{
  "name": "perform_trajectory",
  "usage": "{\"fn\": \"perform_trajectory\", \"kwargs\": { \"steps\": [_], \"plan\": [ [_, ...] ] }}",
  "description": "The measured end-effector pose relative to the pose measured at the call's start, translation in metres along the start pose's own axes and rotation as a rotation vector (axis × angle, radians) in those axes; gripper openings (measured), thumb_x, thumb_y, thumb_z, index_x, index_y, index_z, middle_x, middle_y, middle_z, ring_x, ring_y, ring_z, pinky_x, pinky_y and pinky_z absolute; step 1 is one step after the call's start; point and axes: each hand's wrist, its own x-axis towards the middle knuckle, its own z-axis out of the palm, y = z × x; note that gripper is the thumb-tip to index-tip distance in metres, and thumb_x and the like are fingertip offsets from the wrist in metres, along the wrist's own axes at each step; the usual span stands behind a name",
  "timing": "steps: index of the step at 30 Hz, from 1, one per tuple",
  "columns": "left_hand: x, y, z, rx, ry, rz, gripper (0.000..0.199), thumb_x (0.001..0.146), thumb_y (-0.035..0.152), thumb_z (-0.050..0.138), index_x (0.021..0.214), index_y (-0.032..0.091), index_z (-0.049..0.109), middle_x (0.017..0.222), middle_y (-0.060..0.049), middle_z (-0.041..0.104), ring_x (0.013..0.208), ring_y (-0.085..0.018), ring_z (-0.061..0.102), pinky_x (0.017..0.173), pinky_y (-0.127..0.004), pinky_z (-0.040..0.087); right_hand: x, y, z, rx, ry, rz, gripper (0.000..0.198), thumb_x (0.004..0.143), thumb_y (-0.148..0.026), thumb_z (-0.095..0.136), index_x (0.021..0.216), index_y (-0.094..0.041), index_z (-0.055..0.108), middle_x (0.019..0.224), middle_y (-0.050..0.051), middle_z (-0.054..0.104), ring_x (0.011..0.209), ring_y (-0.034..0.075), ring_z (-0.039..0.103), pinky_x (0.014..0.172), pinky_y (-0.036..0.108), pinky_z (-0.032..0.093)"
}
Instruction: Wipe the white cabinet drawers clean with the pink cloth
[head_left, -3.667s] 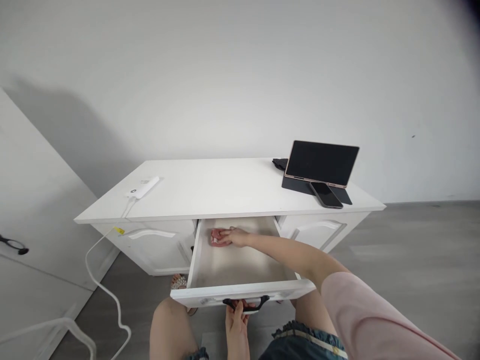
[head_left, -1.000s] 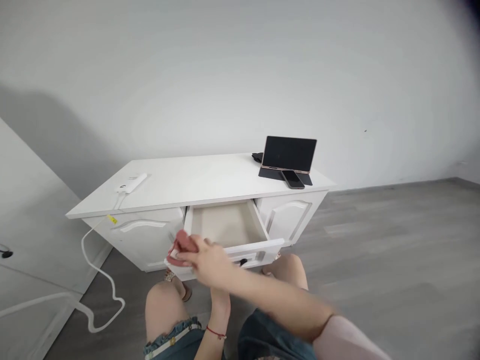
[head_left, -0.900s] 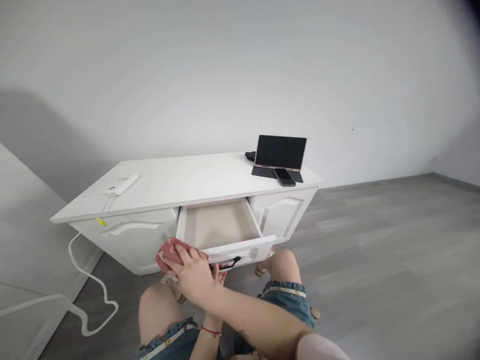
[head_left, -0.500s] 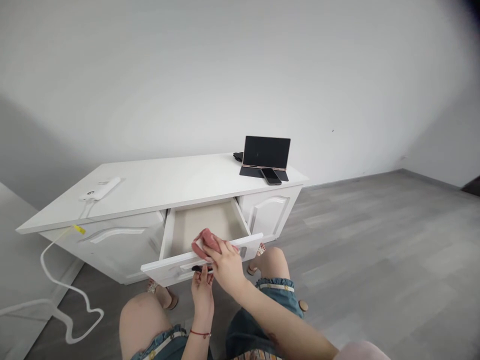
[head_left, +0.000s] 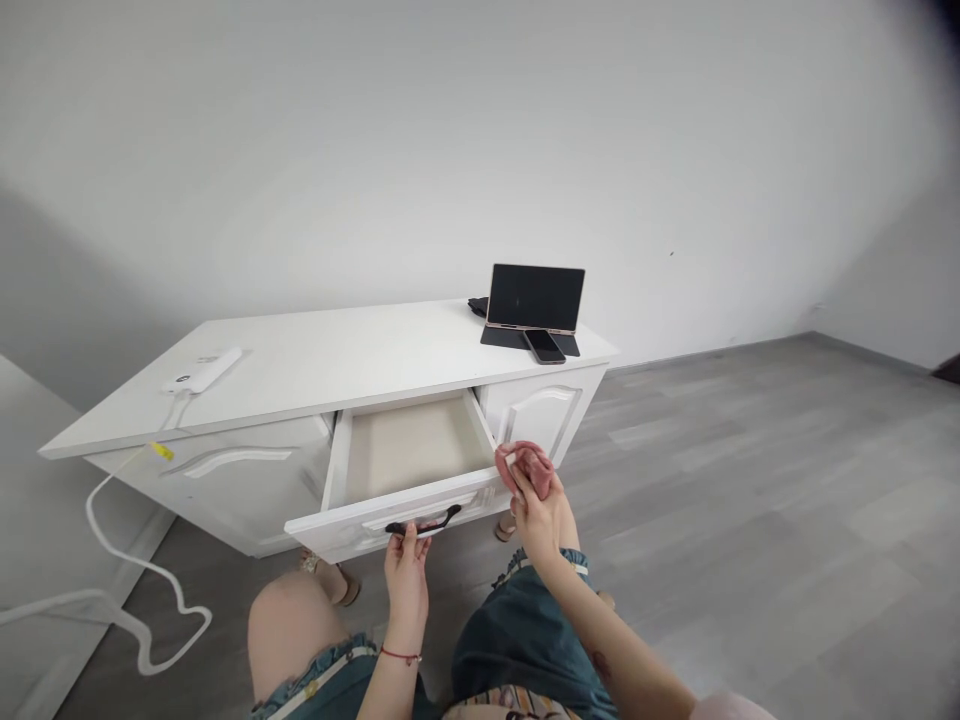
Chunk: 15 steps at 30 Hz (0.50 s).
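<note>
A white drawer (head_left: pixel 412 440) is pulled out from the middle of the white cabinet (head_left: pixel 322 350). Its black handle (head_left: pixel 442 521) is gripped at the left end by my left hand (head_left: pixel 407 570), fingers curled round it. My right hand (head_left: pixel 536 515) clutches a bunched pink cloth (head_left: pixel 529 465) at the right end of the drawer front (head_left: pixel 337 532). Part of the cloth hangs over the fingers, and I cannot tell whether it touches the drawer edge. The inside bottom of the drawer shows bare.
On the cabinet top a tablet (head_left: pixel 535 297) stands on its dark cover, with a phone (head_left: pixel 544 346) leaning there and a black item (head_left: pixel 478 306) behind. A white power strip (head_left: pixel 202 372) lies at left, its cable (head_left: pixel 172 590) hanging down. My knees flank the drawer.
My right hand has moved right with the pink cloth, from the middle of the drawer front to its right end. My left hand stays at the handle, now more fully visible.
</note>
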Motion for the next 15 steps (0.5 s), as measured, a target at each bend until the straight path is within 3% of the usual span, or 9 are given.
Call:
{"fn": "perform_trajectory", "kwargs": {
  "steps": [4,9,12,15],
  "plan": [
    [-0.002,0.001,0.000,-0.018,0.000,-0.032,0.028,0.065,0.034,0.082,0.077,0.020,0.060,0.081,-0.001,0.071,0.078,-0.015,0.069,0.072,-0.027,0.049,-0.014,0.017,0.004,-0.052,-0.034,-0.022,0.045,0.089,-0.014,0.044,0.128,-0.028,0.062,0.134,0.012,0.044,0.122,0.027,0.045,0.099,0.046,0.046],
    [-0.006,0.004,-0.005,-0.150,-0.018,-0.129,0.023,0.066,0.022,0.081,0.077,0.022,0.060,0.083,0.002,0.070,0.080,-0.013,0.067,0.077,-0.029,0.049,-0.021,0.023,0.017,-0.070,-0.003,-0.325,0.032,0.083,-0.009,0.053,0.092,-0.031,0.075,0.114,0.008,0.059,0.114,0.026,0.046,0.103,0.048,0.039],
    [-0.006,0.003,-0.010,-0.228,-0.029,-0.183,0.018,0.067,0.020,0.077,0.075,0.022,0.061,0.083,0.002,0.070,0.081,-0.013,0.067,0.080,-0.031,0.049,-0.020,0.011,0.030,-0.036,-0.044,-0.418,0.028,0.082,-0.009,0.059,0.076,-0.031,0.075,0.112,0.004,0.064,0.112,0.025,0.044,0.101,0.048,0.034],
    [-0.004,0.001,-0.014,-0.292,-0.050,-0.218,0.009,0.069,0.021,0.070,0.073,0.022,0.063,0.082,0.001,0.071,0.084,-0.016,0.068,0.081,-0.033,0.049,-0.017,-0.018,0.044,0.006,-0.123,-0.511,0.023,0.082,-0.013,0.064,0.076,-0.032,0.075,0.114,0.001,0.067,0.110,0.024,0.043,0.099,0.045,0.031]
  ]
}}
